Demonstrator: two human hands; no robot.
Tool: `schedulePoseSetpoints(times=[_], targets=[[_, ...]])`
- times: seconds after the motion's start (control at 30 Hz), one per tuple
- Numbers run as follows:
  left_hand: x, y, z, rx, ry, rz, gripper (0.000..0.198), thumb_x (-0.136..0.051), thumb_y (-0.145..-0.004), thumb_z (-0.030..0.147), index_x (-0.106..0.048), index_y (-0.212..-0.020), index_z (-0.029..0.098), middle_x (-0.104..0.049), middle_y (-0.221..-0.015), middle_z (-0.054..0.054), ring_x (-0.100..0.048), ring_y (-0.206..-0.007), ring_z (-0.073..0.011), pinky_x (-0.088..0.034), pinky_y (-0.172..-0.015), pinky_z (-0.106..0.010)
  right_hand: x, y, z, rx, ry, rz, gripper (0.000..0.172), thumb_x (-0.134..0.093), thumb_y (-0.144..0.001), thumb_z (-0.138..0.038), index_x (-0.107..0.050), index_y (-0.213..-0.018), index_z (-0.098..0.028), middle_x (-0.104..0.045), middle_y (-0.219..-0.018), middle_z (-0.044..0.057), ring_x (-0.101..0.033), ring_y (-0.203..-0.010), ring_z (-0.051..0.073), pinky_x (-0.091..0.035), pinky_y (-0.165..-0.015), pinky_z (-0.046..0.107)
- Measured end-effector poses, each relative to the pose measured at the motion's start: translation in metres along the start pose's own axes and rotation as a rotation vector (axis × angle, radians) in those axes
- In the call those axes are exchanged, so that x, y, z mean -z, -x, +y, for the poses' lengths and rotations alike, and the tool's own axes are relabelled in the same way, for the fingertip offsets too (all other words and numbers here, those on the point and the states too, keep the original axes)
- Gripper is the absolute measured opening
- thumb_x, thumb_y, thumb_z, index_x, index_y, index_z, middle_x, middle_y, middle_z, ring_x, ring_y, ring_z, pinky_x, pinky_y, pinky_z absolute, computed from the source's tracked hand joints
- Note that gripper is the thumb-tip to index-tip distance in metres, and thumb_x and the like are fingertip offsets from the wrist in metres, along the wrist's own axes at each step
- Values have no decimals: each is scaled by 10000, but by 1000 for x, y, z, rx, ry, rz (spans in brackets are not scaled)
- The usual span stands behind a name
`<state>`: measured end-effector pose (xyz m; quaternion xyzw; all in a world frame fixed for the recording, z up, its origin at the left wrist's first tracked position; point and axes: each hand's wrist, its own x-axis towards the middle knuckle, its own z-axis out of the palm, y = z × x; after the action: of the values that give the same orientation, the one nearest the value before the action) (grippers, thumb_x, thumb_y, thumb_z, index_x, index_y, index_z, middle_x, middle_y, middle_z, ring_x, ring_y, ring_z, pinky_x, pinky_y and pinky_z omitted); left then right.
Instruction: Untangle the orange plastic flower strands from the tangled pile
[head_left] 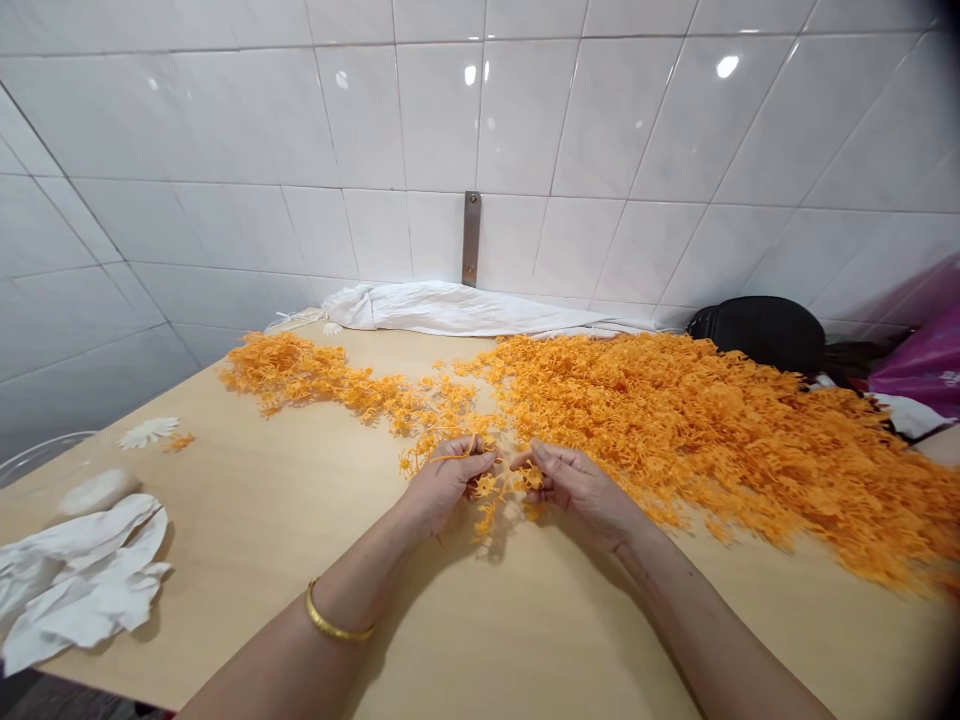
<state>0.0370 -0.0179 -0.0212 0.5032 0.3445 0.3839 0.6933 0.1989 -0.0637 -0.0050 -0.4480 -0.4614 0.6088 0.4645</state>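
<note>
A large heap of small orange flower-like strands (675, 430) covers the right half of the pale wooden table (247, 560), and a thinner trail of it runs to the back left. My left hand (446, 483) pinches a thin orange thread with flowers on it. My right hand (577, 490) pinches a small tangled bunch of the same orange strands (499, 490), which hangs between both hands. A gold bangle (334, 615) circles my left wrist.
White crumpled cloth (75, 590) and a white flower piece (148, 432) lie at the table's left. White fabric (450, 310) runs along the tiled back wall (525, 120). A black bag (757, 335) and pink plastic (922, 360) sit at the back right.
</note>
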Motion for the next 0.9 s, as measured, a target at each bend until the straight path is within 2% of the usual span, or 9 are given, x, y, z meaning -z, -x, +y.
schedulePoseSetpoints(times=[0.07, 0.17, 0.27, 0.4, 0.47, 0.6, 0.73, 0.8, 0.9], targets=[[1, -1, -2, -15, 18, -1, 247, -636, -615, 281, -428, -573, 155, -456, -574, 21, -379, -488, -58, -269, -471, -202, 0, 1, 1, 12, 34, -74, 262, -621, -693, -388, -612, -844, -174, -520, -660, -14, -474, -563, 78, -403, -575, 220], [0, 0, 0, -14, 15, -16, 262, -636, -617, 294, -422, -562, 153, -442, -547, 27, -367, -473, -55, -262, -470, -201, 1, 1, 1, 51, 73, -126, 219, -657, -671, -311, -589, -829, -174, -526, -656, -27, -461, -547, 69, -378, -546, 206], [-2, 2, 4, -27, -20, -60, 236, -612, -646, 298, -446, -573, 147, -418, -517, 34, -337, -458, -49, -240, -468, -203, 0, 0, 1, 95, 77, -66, 163, -628, -701, -308, -568, -762, -170, -518, -646, -34, -455, -548, 63, -366, -544, 198], [-4, 5, 9, -94, -67, -124, 148, -575, -676, 279, -529, -673, 139, -399, -505, 43, -301, -453, -50, -207, -466, -213, 1, 0, 0, 91, 59, 16, 180, -636, -688, -325, -557, -747, -174, -520, -651, -31, -466, -584, 72, -377, -587, 206], [-5, 7, 11, -111, -76, -121, 147, -571, -678, 280, -541, -694, 137, -376, -492, 50, -282, -452, -50, -189, -464, -216, 1, 0, 0, 90, 50, 64, 205, -637, -683, -339, -557, -798, -188, -488, -595, -48, -439, -551, 71, -369, -564, 202], [-9, 12, 19, -86, -120, -73, 239, -604, -654, 338, -478, -581, 148, -315, -454, 66, -234, -437, -43, -165, -458, -224, -1, -2, 1, 107, 21, 132, 268, -663, -654, -345, -541, -846, -204, -499, -592, -53, -451, -550, 77, -378, -566, 209], [-12, 16, 22, -10, -144, -59, 277, -639, -610, 365, -473, -553, 152, -345, -453, 61, -276, -429, -47, -193, -459, -222, -7, -3, 3, 148, 5, 92, 224, -652, -663, -353, -571, -783, -183, -532, -640, -31, -469, -566, 79, -377, -570, 214], [-12, 16, 20, 18, -150, -94, 249, -640, -598, 331, -477, -545, 150, -388, -470, 48, -321, -441, -57, -221, -467, -224, -8, -2, 3, 132, -40, 54, 239, -652, -663, -342, -583, -830, -185, -554, -692, -15, -491, -609, 88, -384, -595, 220], [-10, 13, 14, -21, -174, -96, 231, -609, -604, 263, -439, -495, 152, -380, -454, 47, -324, -439, -58, -233, -471, -225, -8, -1, 4, 93, -114, 12, 310, -673, -638, -303, -573, -911, -198, -568, -756, 1, -520, -680, 107, -399, -637, 235]])
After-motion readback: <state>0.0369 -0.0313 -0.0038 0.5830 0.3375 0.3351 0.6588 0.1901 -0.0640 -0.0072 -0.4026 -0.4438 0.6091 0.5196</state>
